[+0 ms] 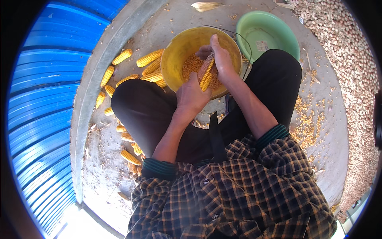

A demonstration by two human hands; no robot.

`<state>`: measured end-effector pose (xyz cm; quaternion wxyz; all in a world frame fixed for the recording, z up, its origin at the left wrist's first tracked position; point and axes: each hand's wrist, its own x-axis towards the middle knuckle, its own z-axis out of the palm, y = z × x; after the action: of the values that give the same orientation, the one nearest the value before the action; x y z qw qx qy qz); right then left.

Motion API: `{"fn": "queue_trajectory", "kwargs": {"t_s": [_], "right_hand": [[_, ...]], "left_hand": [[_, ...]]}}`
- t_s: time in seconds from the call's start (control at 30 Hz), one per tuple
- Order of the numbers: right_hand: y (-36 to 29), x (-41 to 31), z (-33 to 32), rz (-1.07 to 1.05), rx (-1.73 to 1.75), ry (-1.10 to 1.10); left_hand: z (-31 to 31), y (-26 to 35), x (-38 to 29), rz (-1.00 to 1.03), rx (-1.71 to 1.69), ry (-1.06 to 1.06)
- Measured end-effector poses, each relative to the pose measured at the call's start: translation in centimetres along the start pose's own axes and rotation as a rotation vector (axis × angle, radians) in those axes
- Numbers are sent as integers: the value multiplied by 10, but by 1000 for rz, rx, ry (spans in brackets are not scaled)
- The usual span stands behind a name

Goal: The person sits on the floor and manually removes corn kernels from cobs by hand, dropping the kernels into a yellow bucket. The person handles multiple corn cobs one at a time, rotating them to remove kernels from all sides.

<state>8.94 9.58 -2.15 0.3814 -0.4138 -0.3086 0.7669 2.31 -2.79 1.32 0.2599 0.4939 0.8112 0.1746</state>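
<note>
A partly shelled corn cob (pixel 206 71) is held over a yellow bucket (pixel 174 59); some rows of yellow kernels are still on it and the rest is bare. My left hand (pixel 193 92) grips its near end. Around the far end is my right hand (pixel 219 56), its thumb raised and its fingers partly curled beside the cob; their exact contact is partly hidden. Loose corn kernels (pixel 191 64) lie in the bottom of the bucket, between my knees.
Whole yellow corn cobs (pixel 150 57) lie left of the bucket and beside my left leg. A green plastic basin (pixel 268 33) touches or nearly touches the bucket's right side. Kernels (pixel 307 122) are scattered on the concrete floor, a large pile of bare cobs (pixel 352 59) beyond. Blue corrugated metal (pixel 44 83) stands left.
</note>
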Motion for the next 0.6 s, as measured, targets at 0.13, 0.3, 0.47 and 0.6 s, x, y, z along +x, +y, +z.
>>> {"fn": "queue_trajectory", "kwargs": {"t_s": [0.13, 0.3, 0.47, 0.6], "right_hand": [[6, -1, -1, 168, -19, 98], [15, 0, -4, -12, -190, 194], [8, 0, -7, -186, -368, 115], [-5, -3, -3, -173, -324, 66]], "left_hand": [[9, 5, -3, 100, 257, 68], [6, 10, -5, 96, 248, -42], [-8, -4, -2, 50, -326, -163], [-8, -9, -1, -70, -858, -283]]}}
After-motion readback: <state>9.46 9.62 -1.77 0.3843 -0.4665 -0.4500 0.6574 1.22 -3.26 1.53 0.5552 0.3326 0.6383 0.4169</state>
